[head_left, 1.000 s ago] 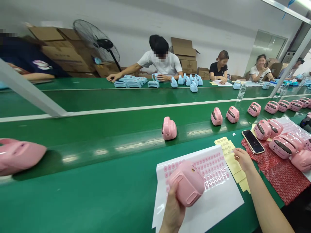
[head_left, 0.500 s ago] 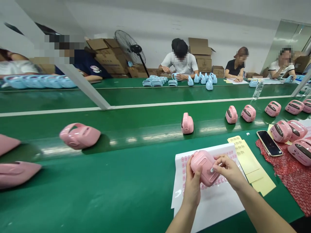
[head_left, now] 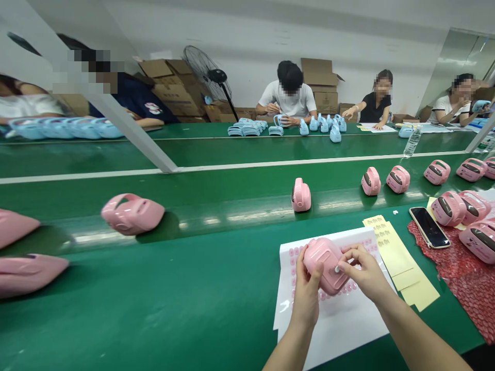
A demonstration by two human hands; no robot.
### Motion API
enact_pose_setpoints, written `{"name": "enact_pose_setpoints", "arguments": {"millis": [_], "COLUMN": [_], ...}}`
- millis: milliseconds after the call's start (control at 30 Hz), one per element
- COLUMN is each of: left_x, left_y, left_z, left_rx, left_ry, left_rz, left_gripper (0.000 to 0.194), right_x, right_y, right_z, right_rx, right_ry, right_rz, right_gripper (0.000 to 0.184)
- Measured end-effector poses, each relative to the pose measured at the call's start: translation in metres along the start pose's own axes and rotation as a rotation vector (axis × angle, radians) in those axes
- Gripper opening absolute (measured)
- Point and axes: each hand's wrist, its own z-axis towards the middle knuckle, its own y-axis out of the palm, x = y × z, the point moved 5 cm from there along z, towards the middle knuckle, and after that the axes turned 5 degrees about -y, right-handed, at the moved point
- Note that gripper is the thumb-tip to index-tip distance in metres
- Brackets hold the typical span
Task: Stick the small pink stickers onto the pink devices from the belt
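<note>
My left hand [head_left: 307, 293] grips a rounded pink plastic case [head_left: 323, 257] by its left side, with the thumb across its face. The case is tilted above a white sheet. My right hand [head_left: 365, 270] is at the case's right side, thumb and forefinger pinched against its surface. Whatever lies between those fingertips is too small to make out. Under both hands lies the white sheet [head_left: 332, 335], bearing rows of small pink stickers [head_left: 293, 268]. Yellow sticker sheets [head_left: 402, 268] overlap to its right.
Several pink cases, one a handled case [head_left: 301, 196], stand along the green belt [head_left: 240, 206]. On the right are a phone [head_left: 429, 226], red bubble wrap [head_left: 464, 288] and more pink cases. A bottle [head_left: 412, 141] stands beyond. Co-workers sit opposite with blue cases [head_left: 249, 127].
The pink cases on the belt have shifted slightly right. A co-worker in black has stretched an arm toward the blue cases. My hands keep nearly the same hold.
</note>
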Motion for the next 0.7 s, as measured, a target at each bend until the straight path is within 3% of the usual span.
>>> {"name": "enact_pose_setpoints", "arguments": {"millis": [100, 200, 400, 500, 600, 700], "left_x": [0.0, 0.0, -0.001, 0.0, -0.001, -0.003], "left_y": [0.001, 0.001, 0.0, 0.002, 0.0, -0.009], "left_z": [-0.001, -0.002, -0.002, -0.002, -0.002, -0.001], "left_rx": [-0.002, 0.012, 0.082, 0.079, 0.096, 0.018], "left_ry": [-0.01, -0.022, -0.046, -0.047, -0.121, -0.209], "left_rz": [-0.004, -0.034, -0.074, -0.109, -0.192, -0.336], "left_gripper": [0.068, 0.068, 0.067, 0.062, 0.054, 0.051], "right_x": [-0.002, -0.007, -0.022, -0.022, -0.009, 0.024], "right_y": [0.001, 0.002, 0.015, 0.016, -0.012, -0.067], "right_z": [-0.001, -0.004, -0.027, -0.039, -0.028, 0.004], "right_rx": [0.02, 0.075, 0.261, 0.278, 0.392, 0.507], "right_ry": [-0.03, -0.149, -0.627, -0.789, -0.669, -0.284], "right_rz": [-0.033, -0.13, -0.442, -0.429, -0.371, -0.371], "right_gripper": [0.014, 0.012, 0.011, 0.012, 0.006, 0.015]}}
